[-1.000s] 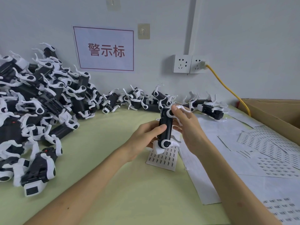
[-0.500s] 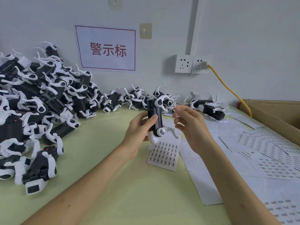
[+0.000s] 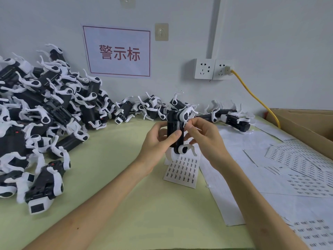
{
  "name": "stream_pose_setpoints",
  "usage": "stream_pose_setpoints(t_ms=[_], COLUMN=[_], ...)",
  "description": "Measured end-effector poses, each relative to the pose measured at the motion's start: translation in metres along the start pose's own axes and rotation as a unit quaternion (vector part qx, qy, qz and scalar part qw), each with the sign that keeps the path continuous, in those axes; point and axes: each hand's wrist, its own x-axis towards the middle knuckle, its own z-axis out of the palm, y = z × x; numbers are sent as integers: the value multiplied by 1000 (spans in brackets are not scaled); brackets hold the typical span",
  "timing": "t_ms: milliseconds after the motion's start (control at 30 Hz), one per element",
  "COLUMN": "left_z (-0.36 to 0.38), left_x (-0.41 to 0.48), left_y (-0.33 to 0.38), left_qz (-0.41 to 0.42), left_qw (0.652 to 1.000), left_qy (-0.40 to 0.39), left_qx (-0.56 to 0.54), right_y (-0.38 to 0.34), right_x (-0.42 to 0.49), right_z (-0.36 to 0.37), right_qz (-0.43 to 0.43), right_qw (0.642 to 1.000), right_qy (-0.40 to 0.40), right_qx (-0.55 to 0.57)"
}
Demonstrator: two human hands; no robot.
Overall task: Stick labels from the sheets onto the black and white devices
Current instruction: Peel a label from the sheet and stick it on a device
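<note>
One device (image 3: 173,130) in hand, dozens lying around, and that is roughly how far along we are. Our left hand (image 3: 155,142) grips the device upright, thumb across the black front and fingers curled behind. Our right hand (image 3: 205,139) pinches a small label (image 3: 184,124) between thumb and forefinger, right at the device's upper part beside the white joint. We cannot tell whether the label already touches the plastic. We judge this as mid-stick: label peeled, not yet pressed flat.

Just under the hands a small sheet (image 3: 182,171) lies on the table (image 3: 117,177), with most of its rows still full. To the right more sheets (image 3: 297,159) are spread out and overlapping. Many printed rows remain, so the label stock looks ample.

Further out, a big pile (image 3: 41,114) of devices is heaped at the left against the wall (image 3: 270,42). A thinner row (image 3: 144,107) runs along the wall behind the hands, and a few more (image 3: 234,120) lie near the box (image 3: 306,127). At this size we can't see labels on any of them, so we can't sort done from undone.

Our call: one unit being labelled and possibly most of the stock still to go — the pile on the left dwarfs the rest.
</note>
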Motion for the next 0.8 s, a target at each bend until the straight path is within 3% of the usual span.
stream_pose_setpoints(t_ms=[800], left_z=[-1], left_x=[1], left_y=[-3], left_qz=[41], left_qw=[996], left_qy=[15], left_qx=[80], right_y=[-2], right_x=[-2], right_z=[2], right_qz=[-26], right_qw=[991], right_qy=[14], right_qx=[-128])
